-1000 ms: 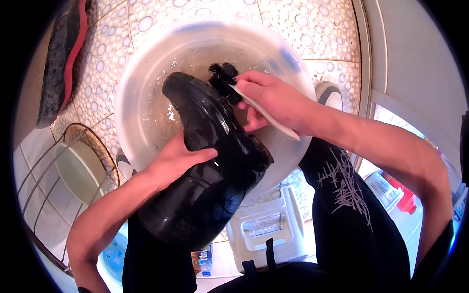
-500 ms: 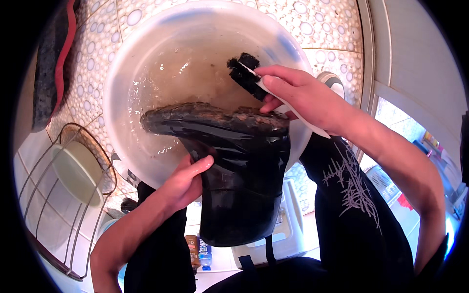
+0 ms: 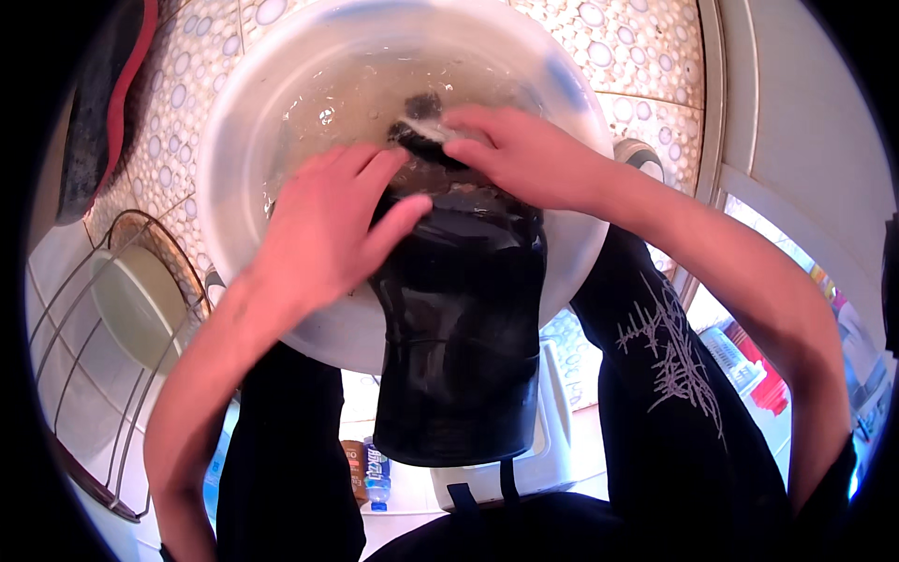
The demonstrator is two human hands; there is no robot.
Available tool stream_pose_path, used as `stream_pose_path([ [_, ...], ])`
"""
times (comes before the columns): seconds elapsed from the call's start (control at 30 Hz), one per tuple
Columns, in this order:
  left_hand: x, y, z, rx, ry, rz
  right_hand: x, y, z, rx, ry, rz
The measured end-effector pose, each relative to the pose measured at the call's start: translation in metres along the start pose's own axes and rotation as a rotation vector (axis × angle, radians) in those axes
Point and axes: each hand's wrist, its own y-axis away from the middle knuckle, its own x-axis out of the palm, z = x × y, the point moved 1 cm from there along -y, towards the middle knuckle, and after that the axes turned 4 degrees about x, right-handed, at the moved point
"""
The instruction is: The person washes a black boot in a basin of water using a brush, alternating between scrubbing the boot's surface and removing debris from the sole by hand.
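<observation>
Our left hand (image 3: 323, 220) is spread open over a glossy black rubber boot (image 3: 459, 365); our right hand (image 3: 524, 159) pinches a black-bristled white brush (image 3: 423, 129); murky water (image 3: 351, 98) lies open toward the round white plastic tub's (image 3: 304, 39) far rim.

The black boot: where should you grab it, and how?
Probably by the boot's tall shaft, from the person's left: it sticks out past the basin's near rim, with much of that side uncovered. The left hand is close by, while the right hand holds the brush. The shaft's shine suggests slipperiness, so grip firmly.
</observation>
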Motion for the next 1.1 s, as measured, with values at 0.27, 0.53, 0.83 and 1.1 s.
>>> stream_pose_path([
  [0.27, 0.033, 0.001, 0.014, -0.105, -0.042, 0.187, -0.011, -0.041, 0.028, -0.243, 0.642, -0.077],
  [0.53, 0.011, 0.016, -0.009, -0.218, -0.032, 0.182, -0.031, 0.103, 0.041, -0.005, 0.511, -0.216],
  [0.83, 0.004, 0.013, -0.014, -0.329, -0.224, 0.260, 0.028, 0.094, 0.028, -0.010, 0.430, -0.293],
  [1.1, -0.001, 0.011, -0.012, -0.386, -0.206, 0.211, 0.046, 0.084, 0.049, -0.043, 0.367, -0.297],
])
